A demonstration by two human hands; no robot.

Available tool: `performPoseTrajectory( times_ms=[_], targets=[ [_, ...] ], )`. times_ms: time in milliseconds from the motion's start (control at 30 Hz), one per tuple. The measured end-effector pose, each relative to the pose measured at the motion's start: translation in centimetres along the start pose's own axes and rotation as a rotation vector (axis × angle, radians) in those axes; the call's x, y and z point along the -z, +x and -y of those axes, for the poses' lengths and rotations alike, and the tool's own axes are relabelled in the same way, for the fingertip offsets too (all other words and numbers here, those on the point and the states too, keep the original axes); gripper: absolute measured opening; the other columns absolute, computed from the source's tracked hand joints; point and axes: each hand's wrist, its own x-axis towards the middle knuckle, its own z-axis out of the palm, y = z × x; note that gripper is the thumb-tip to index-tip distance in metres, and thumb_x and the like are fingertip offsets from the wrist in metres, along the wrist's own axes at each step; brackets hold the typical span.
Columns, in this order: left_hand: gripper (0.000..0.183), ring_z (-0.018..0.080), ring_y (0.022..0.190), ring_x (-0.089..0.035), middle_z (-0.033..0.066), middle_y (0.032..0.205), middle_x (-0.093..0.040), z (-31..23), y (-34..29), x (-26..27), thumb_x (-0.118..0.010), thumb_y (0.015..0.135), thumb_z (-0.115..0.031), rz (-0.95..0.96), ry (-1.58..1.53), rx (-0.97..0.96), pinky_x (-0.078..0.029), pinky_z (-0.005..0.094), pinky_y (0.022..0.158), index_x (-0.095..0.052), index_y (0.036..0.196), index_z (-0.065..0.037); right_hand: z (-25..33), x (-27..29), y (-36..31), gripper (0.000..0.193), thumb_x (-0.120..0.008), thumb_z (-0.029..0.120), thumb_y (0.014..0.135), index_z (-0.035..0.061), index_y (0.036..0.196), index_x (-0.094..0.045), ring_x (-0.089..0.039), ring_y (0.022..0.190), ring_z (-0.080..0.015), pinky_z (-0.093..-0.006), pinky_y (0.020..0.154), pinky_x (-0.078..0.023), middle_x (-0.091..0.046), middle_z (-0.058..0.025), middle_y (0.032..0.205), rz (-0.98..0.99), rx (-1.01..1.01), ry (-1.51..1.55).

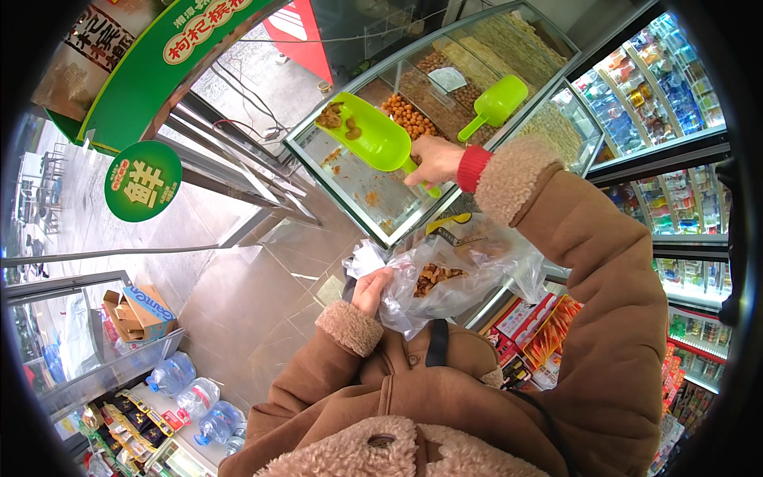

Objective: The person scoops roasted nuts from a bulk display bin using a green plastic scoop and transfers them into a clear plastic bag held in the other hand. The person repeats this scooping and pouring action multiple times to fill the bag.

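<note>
Your green scoop (372,135) sits just above the middle of the frame, over a nearly bare compartment of the glass bin (350,184), with only a few brown snack pieces (338,119) lying at its far end. Your right hand (433,159) is closed around the handle; tip the scoop sideways on the way across and those loose pieces could slide off its smooth, shallow plastic and fall to the tiled floor (246,302) at lower left.

The clear plastic bag (445,278), at centre just below the scoop, is thin, crinkled and limp, already carrying a small heap of brown pieces. Your left hand (370,290) pinches its gathered edge shut between fingers and thumb. The mouth looks floppy and may fold closed, so a pour could miss it or spill over the rim.

A second green scoop (494,105) rests in a neighbouring compartment at upper right, beside round orange-brown nuts (407,116). Your fleecy cuff (509,176) hangs near the open bin and could brush the food.
</note>
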Motion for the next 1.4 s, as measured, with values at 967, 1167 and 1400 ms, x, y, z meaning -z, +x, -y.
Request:
performPoseTrajectory(
  times_ms=[967,1167,1400],
  targets=[
    [0.044,0.0203,0.105,-0.056,0.0158,0.123,-0.054,-3.0,-1.1,-6.7,-0.036,0.098,-0.024,0.032,-0.104,-0.126,-0.044,0.0302,0.092,-0.042,0.131,0.004,-8.3,-4.8,-20.3,0.029,-0.068,0.025,0.072,-0.0037,0.071,-0.062,-0.061,0.074,-0.0399,-0.0447,0.068,-0.049,-0.061,-0.0222,0.07,0.044,0.269,-0.553],
    [0.043,0.0192,0.101,-0.057,0.0149,0.119,-0.056,-3.5,-1.5,-6.2,-0.035,0.098,-0.023,0.013,-0.028,-0.108,-0.046,0.0291,0.089,-0.044,0.131,0.003,-7.5,-4.5,-20.6,0.03,-0.065,0.027,0.076,-0.0019,0.069,-0.058,-0.058,0.069,-0.0388,-0.0453,0.061,-0.044,-0.057,-0.0213,0.067,0.059,0.261,-0.585],
    [0.047,0.0056,0.056,-0.04,-0.0038,0.067,-0.048,-2.3,-1.0,-5.5,-0.04,0.094,-0.032,-0.124,0.021,-0.069,-0.032,0.0189,0.052,-0.046,0.131,-0.003,-6.1,1.9,-21.7,0.031,-0.065,0.031,0.079,-0.0003,0.084,-0.064,-0.057,0.063,-0.0264,-0.0359,0.059,-0.044,-0.06,-0.0148,0.068,0.322,0.177,-0.27]
  ],
)
